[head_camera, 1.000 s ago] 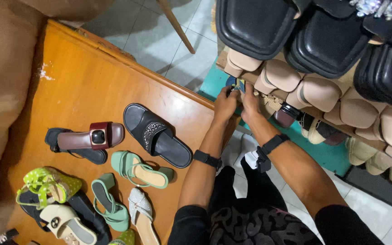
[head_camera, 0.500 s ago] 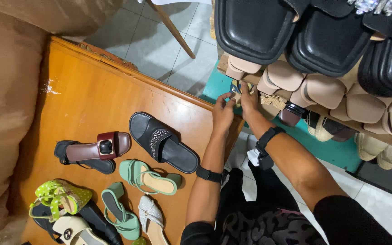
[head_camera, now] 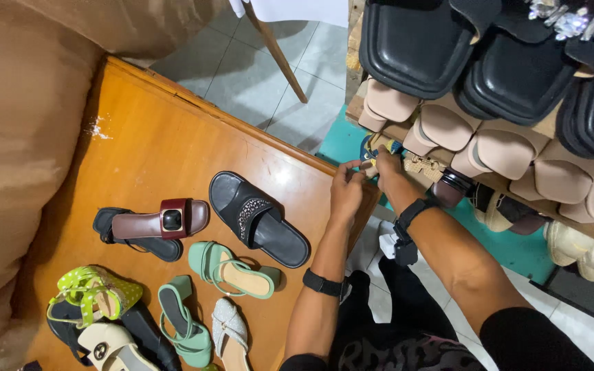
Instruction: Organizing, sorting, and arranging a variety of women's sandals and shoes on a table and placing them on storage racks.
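Both hands, left hand (head_camera: 346, 191) & right hand (head_camera: 388, 167), are still pinched on a small blue-and-tan sandal (head_camera: 374, 150) just off the wooden table's (head_camera: 146, 137) far edge w/ barely any shift, so prob still fiddling w/ it.

Bare wooden tabletop (head_camera: 146, 130) upper left; sandals (head_camera: 256, 218) crowd below; shoe rack (head_camera: 517, 137) blocks right

The wooden table (head_camera: 173, 137) is varnished orange-brown, smooth, with a soft sheen. On it, the black slide sandal (head_camera: 259, 220) looks matt, its strap studded with small glinting beads. Left of it, the maroon-strapped sandal (head_camera: 149, 227) has a glossy strap and a shiny square buckle. Beyond the table's far edge, the tiled floor (head_camera: 256, 69) is smooth grey. The black shoe soles (head_camera: 414, 48) above the table's right corner look like moulded rubber with a dull shine.
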